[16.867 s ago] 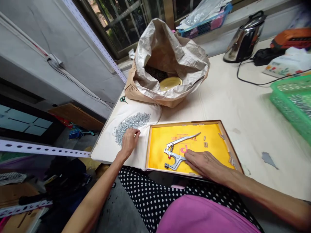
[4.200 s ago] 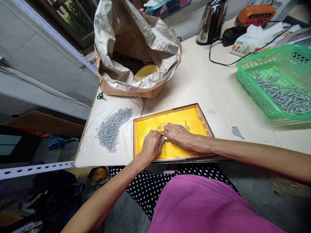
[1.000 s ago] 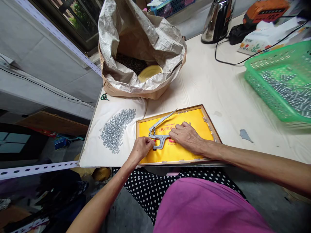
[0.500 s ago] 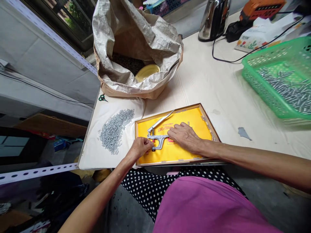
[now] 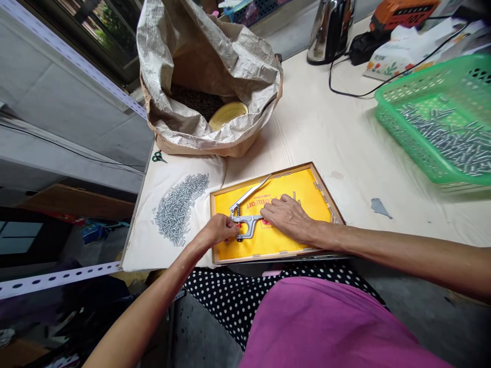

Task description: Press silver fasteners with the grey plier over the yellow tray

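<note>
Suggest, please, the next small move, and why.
Probably the left hand should align its grip with the open end of the gray tool: it is at that end, the right hand holds the handle, and the lever stands raised. Any pinched piece is hidden.

The tool [image 5: 249,220] I grip looks smooth metal; tray rim [image 5: 238,187], wood; sack [image 5: 215,56], rough and crinkled; basket [image 5: 406,138], glossy plastic.

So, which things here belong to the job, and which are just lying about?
Job, apparently:
hand press
yellow-lined tray
pile of metal pieces
green basket

Probably lying about:
scissors
kettle
orange device
flowered box
paper bag (unsure)
</note>
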The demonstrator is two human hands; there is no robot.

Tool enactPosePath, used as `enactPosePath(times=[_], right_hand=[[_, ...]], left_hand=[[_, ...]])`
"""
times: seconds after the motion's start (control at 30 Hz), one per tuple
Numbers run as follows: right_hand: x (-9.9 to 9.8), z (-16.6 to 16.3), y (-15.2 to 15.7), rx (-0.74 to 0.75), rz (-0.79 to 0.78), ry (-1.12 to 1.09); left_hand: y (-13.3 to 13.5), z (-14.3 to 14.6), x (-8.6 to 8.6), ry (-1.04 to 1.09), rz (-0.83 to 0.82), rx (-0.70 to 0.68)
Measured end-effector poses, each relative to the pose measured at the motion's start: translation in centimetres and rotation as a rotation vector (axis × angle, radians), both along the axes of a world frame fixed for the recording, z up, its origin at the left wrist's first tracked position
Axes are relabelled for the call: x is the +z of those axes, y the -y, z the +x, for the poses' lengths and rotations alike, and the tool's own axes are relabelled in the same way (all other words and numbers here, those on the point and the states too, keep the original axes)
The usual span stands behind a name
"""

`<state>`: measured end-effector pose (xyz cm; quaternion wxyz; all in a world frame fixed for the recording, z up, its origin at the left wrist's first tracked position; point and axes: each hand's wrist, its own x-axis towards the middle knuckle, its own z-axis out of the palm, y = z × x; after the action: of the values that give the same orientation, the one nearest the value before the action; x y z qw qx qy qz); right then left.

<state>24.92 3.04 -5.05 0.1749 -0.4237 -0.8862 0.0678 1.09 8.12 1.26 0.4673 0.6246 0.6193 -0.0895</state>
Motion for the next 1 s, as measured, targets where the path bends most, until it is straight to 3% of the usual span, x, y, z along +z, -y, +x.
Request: enactPosePath(times=[0.1, 0.27, 0.4, 1.0], right_hand=[[0.3, 0.0, 0.1, 0.007, 0.001, 0.028], [0.0, -0.4, 0.2, -0.019, -0.014, 0.087], [0.1, -0.2, 0.0, -0.021, -0.033, 0.091], [2.0, 1.2, -4.6, -0.01, -0.062, 0.088]], left_hand=[[0.0, 0.4, 0.0, -0.031, -0.037, 0.007], [1.7, 0.6, -0.2, 0.058, -0.091, 0.261], [2.5, 0.5, -0.2, 0.117, -0.083, 0.361], [2.2, 0.9, 0.0, 0.088, -0.108, 0.4]])
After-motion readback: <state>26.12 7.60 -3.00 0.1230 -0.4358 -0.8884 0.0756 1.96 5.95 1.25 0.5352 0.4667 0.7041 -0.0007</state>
